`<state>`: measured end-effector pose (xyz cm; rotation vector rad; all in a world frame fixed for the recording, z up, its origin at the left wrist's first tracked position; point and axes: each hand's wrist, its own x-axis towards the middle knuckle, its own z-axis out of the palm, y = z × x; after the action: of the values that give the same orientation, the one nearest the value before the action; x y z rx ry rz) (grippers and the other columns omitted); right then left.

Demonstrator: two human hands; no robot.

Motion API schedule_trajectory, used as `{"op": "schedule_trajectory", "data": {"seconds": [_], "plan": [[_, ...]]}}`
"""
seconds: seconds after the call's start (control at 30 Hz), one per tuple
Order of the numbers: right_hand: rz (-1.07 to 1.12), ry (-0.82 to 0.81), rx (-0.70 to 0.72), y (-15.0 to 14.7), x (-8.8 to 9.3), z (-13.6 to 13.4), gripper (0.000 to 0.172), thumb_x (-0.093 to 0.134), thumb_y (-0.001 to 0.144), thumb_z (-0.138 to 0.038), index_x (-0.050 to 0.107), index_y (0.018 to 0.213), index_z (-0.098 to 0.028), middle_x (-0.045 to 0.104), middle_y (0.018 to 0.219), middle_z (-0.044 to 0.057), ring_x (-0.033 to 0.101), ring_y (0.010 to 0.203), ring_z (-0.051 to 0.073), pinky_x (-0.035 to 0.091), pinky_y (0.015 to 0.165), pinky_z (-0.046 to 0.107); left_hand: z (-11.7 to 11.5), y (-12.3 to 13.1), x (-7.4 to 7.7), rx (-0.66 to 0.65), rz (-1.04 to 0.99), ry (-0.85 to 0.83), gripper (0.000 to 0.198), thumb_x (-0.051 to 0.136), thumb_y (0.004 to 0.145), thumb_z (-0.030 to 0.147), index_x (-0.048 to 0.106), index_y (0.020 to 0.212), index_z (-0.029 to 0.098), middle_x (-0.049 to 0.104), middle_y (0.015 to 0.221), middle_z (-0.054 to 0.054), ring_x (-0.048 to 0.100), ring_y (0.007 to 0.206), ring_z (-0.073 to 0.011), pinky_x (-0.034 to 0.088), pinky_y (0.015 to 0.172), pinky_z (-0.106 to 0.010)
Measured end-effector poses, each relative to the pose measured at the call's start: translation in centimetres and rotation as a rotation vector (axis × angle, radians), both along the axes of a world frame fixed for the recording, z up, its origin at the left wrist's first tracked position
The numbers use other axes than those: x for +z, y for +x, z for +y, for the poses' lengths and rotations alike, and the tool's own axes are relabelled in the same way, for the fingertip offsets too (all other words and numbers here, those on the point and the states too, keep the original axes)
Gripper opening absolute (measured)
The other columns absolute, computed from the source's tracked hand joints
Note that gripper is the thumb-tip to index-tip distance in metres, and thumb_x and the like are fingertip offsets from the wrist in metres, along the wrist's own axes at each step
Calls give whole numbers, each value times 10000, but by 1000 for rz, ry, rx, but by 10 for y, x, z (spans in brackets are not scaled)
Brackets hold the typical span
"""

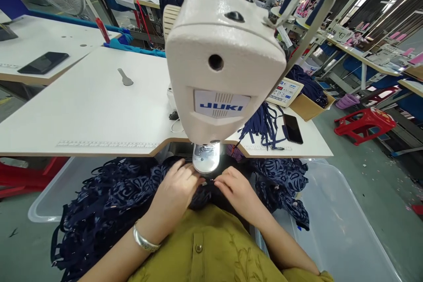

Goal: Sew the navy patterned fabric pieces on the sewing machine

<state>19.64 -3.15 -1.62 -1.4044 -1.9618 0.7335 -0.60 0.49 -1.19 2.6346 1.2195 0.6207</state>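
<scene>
Head view: "JUKI" sewing machine (224, 61)

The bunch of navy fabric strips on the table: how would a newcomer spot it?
Find the big white JUKI sewing machine head, then the white tabletop to its right. There, the bunch of navy fabric strips lies beside a flat black phone. Unlike the patterned navy fabric below the table edge, its strips are plain and narrow.

Sewing machine (224, 59) blocks the middle

It stands in the way straight ahead; a hand could pass left across the white table (82, 110), around one small metal piece (126, 80), while straps (261, 124) and a phone (292, 128) obstruct the right
</scene>
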Motion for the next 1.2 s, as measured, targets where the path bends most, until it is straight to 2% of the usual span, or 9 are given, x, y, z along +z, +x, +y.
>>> {"op": "schedule_trajectory", "data": {"seconds": [0.07, 0.2, 0.3, 0.47, 0.57, 0.67, 0.77, 0.9, 1.2], "plan": [[303, -170, -115, 2, -8, 6, 168, 571, 903, -275, 692, 830, -184, 585, 825, 23, 556, 780, 137, 447, 713, 258, 1, -2, -5, 37, -51, -28, 283, 413, 955, 281, 642, 1073, 164, 674, 1105, -102, 605, 1068, -240, 386, 1046, -486], [862, -443, -225, -9, -21, 8, 169, 691, 797, -359, 726, 775, -195, 565, 768, -3, 527, 708, 120, 427, 657, 243, -3, 0, -11, -52, -233, -428, 383, 462, 929, 414, 577, 1234, 213, 656, 1202, -64, 603, 1116, -210, 480, 976, -337], [1056, -499, -213, -21, -27, 4, 161, 719, 767, -363, 732, 754, -203, 549, 766, -9, 514, 709, 119, 417, 661, 243, -5, 6, -13, -35, -390, -648, 361, 517, 894, 440, 629, 1152, 214, 688, 1121, -49, 638, 1026, -203, 515, 893, -303], [816, -313, -225, -20, -28, -4, 131, 674, 816, -340, 726, 799, -220, 557, 798, 2, 523, 752, 133, 411, 689, 248, -5, 10, -7, 22, -478, -749, 240, 551, 876, 412, 674, 888, 206, 689, 867, 0, 629, 782, -136, 500, 723, -237], [565, -204, -71, -13, -21, -5, 253, 499, 933, -341, 714, 872, -220, 576, 869, 27, 539, 850, 152, 415, 768, 265, -7, 9, -2, 5, -432, -720, 238, 554, 874, 399, 659, 796, 200, 662, 776, 16, 594, 716, -120, 464, 681, -226], [598, -284, 54, -11, -16, -4, 236, 495, 933, -355, 695, 956, -230, 585, 931, 27, 542, 901, 158, 420, 818, 272, -9, 10, 1, -33, -392, -688, 241, 526, 890, 393, 654, 830, 198, 662, 801, 15, 581, 722, -117, 443, 674, -225], [784, -362, -67, -16, -17, -4, 110, 675, 815, -324, 690, 878, -236, 570, 868, -10, 542, 798, 130, 436, 734, 236, -10, 12, 1, -47, -346, -689, 282, 498, 902, 405, 637, 797, 183, 639, 758, 17, 556, 689, -113, 423, 631, -221], [871, -315, -218, -25, -26, -7, 67, 714, 774, -279, 694, 822, -236, 605, 830, -19, 563, 757, 123, 456, 700, 228, -10, 13, 1, -15, -309, -680, 333, 475, 910, 406, 582, 697, 175, 551, 640, 37, 479, 592, -97, 368, 533, -209], [540, -77, -295, -21, -21, -10, 71, 655, 839, -266, 720, 868, -255, 704, 820, -13, 638, 760, 135, 478, 706, 228, -16, 14, -4, -44, -382, -527, 183, 476, 934, 334, 633, 970, 246, 624, 917, 5, 572, 840, -124, 428, 760, -234]]}}
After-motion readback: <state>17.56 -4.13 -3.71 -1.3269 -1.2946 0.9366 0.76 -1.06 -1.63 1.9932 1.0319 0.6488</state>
